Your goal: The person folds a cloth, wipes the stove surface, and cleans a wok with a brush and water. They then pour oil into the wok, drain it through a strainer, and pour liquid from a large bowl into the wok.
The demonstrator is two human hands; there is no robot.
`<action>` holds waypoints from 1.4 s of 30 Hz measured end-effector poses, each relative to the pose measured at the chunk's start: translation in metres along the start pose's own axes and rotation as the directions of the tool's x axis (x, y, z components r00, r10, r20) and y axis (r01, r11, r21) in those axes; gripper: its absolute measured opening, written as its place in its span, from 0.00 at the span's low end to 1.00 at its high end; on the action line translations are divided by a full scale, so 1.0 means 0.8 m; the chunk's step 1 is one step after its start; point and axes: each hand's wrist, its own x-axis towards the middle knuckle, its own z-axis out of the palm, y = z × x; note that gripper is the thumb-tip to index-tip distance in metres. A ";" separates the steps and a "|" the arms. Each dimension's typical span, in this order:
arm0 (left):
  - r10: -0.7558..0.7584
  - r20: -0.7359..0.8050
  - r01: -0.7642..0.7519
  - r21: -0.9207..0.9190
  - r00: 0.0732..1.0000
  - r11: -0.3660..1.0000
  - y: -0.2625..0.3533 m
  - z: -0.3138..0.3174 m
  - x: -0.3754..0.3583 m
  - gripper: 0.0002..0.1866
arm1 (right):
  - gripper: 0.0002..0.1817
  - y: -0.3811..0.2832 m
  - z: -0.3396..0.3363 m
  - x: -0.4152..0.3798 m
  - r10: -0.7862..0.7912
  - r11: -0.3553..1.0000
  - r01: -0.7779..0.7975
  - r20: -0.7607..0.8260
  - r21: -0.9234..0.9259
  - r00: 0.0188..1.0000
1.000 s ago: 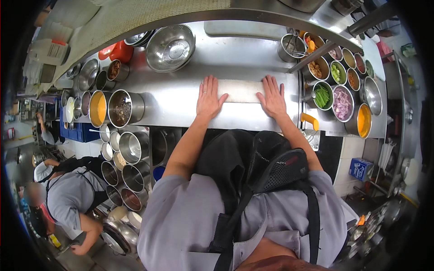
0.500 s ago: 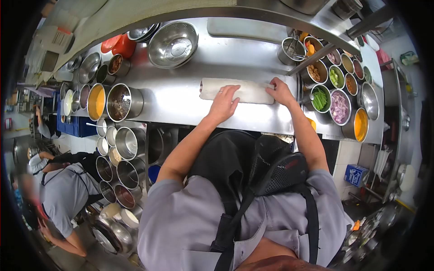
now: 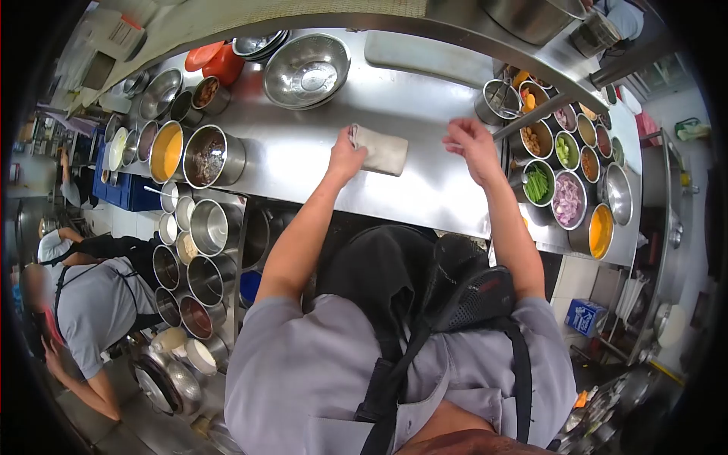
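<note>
A folded off-white cloth [image 3: 385, 152] lies on the steel counter [image 3: 296, 163], now a short, compact rectangle. At its left end my left hand [image 3: 347, 159] grips the edge, the thumb lying on the near side and the fingertips at the upper corner. My right hand [image 3: 470, 148] is raised over the counter to the right of the cloth, apart from it. Its fingers are loosely bent and spread, with nothing visible between them.
Colander bowls [image 3: 307, 72] and a pale cutting board [image 3: 425, 59] sit at the back. Pots of orange liquid [image 3: 166, 152] and dark sauce [image 3: 210, 159] stand left. Chopped onions [image 3: 566, 199] and green vegetables [image 3: 537, 182] fill right-hand containers. A co-worker [image 3: 106, 303] bends at far left.
The long cloth has been folded to about half its length. My left hand moved to its left end, and my right hand let go of the right end and lifted away.
</note>
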 end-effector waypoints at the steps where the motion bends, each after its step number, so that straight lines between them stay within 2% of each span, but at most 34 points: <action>1: -0.035 -0.002 0.034 0.166 0.999 0.986 -0.019 -0.001 0.006 0.36 | 0.19 0.015 -0.007 -0.003 0.049 0.998 -0.049 -0.012 -0.034 0.999; 2: -0.037 -0.010 0.038 0.162 0.999 0.986 -0.034 0.002 0.009 0.36 | 0.19 0.031 -0.011 -0.006 0.048 0.998 -0.048 -0.003 -0.038 0.999; 4: 0.248 -0.128 -0.192 0.345 0.960 0.919 -0.047 0.004 0.008 0.34 | 0.18 0.063 -0.016 -0.009 0.192 0.970 -0.191 -0.011 -0.148 0.981; 5: 0.244 -0.128 -0.187 0.346 0.961 0.920 -0.048 0.005 0.004 0.34 | 0.18 0.080 -0.016 -0.007 0.196 0.970 -0.195 -0.009 -0.148 0.981; 7: 0.178 -0.202 -0.095 0.360 0.963 0.928 -0.030 0.008 -0.009 0.33 | 0.20 0.105 -0.014 -0.002 0.237 0.928 -0.222 0.014 -0.301 0.971; 8: 0.179 -0.202 -0.096 0.362 0.963 0.927 -0.027 0.009 -0.014 0.33 | 0.20 0.113 -0.011 0.001 0.236 0.928 -0.221 0.015 -0.299 0.972; 9: 0.192 -0.191 -0.110 0.373 0.963 0.921 -0.028 0.009 -0.017 0.33 | 0.23 0.119 -0.004 0.005 0.269 0.890 -0.244 0.011 -0.384 0.963; 11: 0.203 -0.187 -0.117 0.390 0.961 0.913 -0.028 0.008 -0.021 0.33 | 0.32 0.128 0.010 0.015 0.313 0.822 -0.269 0.004 -0.501 0.950; 14: 0.217 -0.185 -0.117 0.439 0.958 0.891 -0.024 0.012 -0.030 0.32 | 0.33 0.124 0.042 0.033 0.366 0.753 -0.284 0.019 -0.593 0.930; 15: 0.248 -0.194 -0.139 0.446 0.949 0.884 -0.028 0.014 -0.031 0.32 | 0.33 0.129 0.053 0.040 0.364 0.756 -0.271 0.038 -0.596 0.931; 17: 0.312 -0.209 -0.184 0.472 0.927 0.862 -0.037 0.015 -0.030 0.33 | 0.30 0.139 0.078 0.052 0.189 0.629 -0.041 0.102 -0.776 0.977; 18: 0.307 -0.231 -0.168 0.477 0.923 0.863 -0.037 0.012 -0.030 0.33 | 0.30 0.144 0.089 0.055 0.187 0.630 -0.021 0.126 -0.776 0.974; 20: 0.246 -0.166 -0.164 0.398 0.955 0.903 -0.039 0.001 -0.028 0.34 | 0.24 0.153 0.109 0.060 0.011 0.667 0.073 0.108 -0.742 0.994; 21: 0.180 -0.149 -0.116 0.362 0.972 0.925 -0.039 -0.006 -0.027 0.34 | 0.24 0.152 0.117 0.064 0.007 0.663 0.094 0.131 -0.743 0.991; 22: 0.178 -0.172 -0.107 0.358 0.969 0.928 -0.039 -0.012 -0.028 0.34 | 0.22 0.150 0.122 0.068 0.006 0.798 0.086 0.150 -0.596 0.989; 23: 0.105 -0.153 -0.066 0.240 0.983 0.969 -0.040 -0.016 -0.029 0.34 | 0.19 0.148 0.127 0.072 0.006 0.902 0.067 0.166 -0.427 0.986; 24: 0.037 -0.120 -0.023 0.118 0.992 0.993 -0.045 -0.019 -0.030 0.34 | 0.19 0.138 0.136 0.070 0.002 0.897 0.078 0.181 -0.434 0.983; 25: 0.039 -0.135 -0.024 0.109 0.990 0.994 -0.047 -0.021 -0.032 0.34 | 0.18 0.114 0.148 0.063 -0.044 0.923 0.120 0.209 -0.366 0.977; 26: -0.081 -0.097 0.063 -0.176 0.992 0.982 -0.049 -0.023 -0.035 0.33 | 0.17 0.090 0.160 0.056 -0.093 0.942 0.161 0.231 -0.296 0.968; 27: -0.181 -0.024 0.152 -0.444 0.983 0.883 -0.052 -0.024 -0.039 0.34 | 0.17 0.069 0.170 0.048 -0.099 0.937 0.172 0.241 -0.305 0.965; 28: -0.175 -0.033 0.141 -0.457 0.984 0.878 -0.058 -0.024 -0.042 0.34 | 0.17 0.049 0.180 0.039 -0.112 0.945 0.192 0.291 -0.263 0.950; 30: -0.255 0.063 0.205 -0.789 0.965 0.579 -0.073 -0.024 -0.050 0.41 | 0.18 0.004 0.200 0.016 -0.129 0.947 0.222 0.353 -0.234 0.927; 31: -0.248 0.054 0.190 -0.803 0.967 0.566 -0.079 -0.026 -0.052 0.41 | 0.19 -0.019 0.211 -0.001 -0.113 0.964 0.193 0.378 -0.181 0.919; 33: -0.192 0.231 0.278 -0.920 0.954 0.277 -0.092 -0.030 -0.061 0.52 | 0.25 -0.055 0.226 -0.028 -0.061 0.986 0.123 0.438 -0.115 0.897; 34: -0.184 0.220 0.263 -0.929 0.958 0.259 -0.081 -0.037 -0.074 0.52 | 0.25 -0.069 0.233 -0.040 -0.059 0.982 0.133 0.451 -0.134 0.891; 36: 0.038 0.320 0.321 -0.945 0.947 -0.057 -0.048 -0.056 -0.108 0.59 | 0.27 -0.089 0.244 -0.061 -0.031 0.997 0.060 0.482 -0.044 0.876; 37: 0.028 0.243 0.245 -0.965 0.970 -0.093 -0.014 -0.071 -0.136 0.62 | 0.30 -0.092 0.249 -0.068 -0.037 0.995 0.076 0.478 -0.062 0.877; 38: 0.037 0.232 0.234 -0.966 0.972 -0.109 -0.013 -0.083 -0.146 0.62 | 0.30 -0.088 0.249 -0.071 -0.036 0.993 0.084 0.487 -0.078 0.873; 40: 0.194 0.195 0.227 -0.961 0.961 -0.157 -0.019 -0.113 -0.168 0.61 | 0.32 -0.063 0.246 -0.071 -0.001 0.988 0.071 0.458 -0.137 0.889; 41: 0.215 0.158 0.182 -0.979 0.964 -0.093 -0.019 -0.127 -0.183 0.57 | 0.33 -0.050 0.247 -0.075 -0.002 0.983 0.084 0.454 -0.161 0.891; 42: 0.221 0.142 0.168 -0.981 0.965 -0.100 -0.014 -0.134 -0.198 0.57 | 0.33 -0.036 0.251 -0.082 -0.006 0.981 0.095 0.465 -0.168 0.885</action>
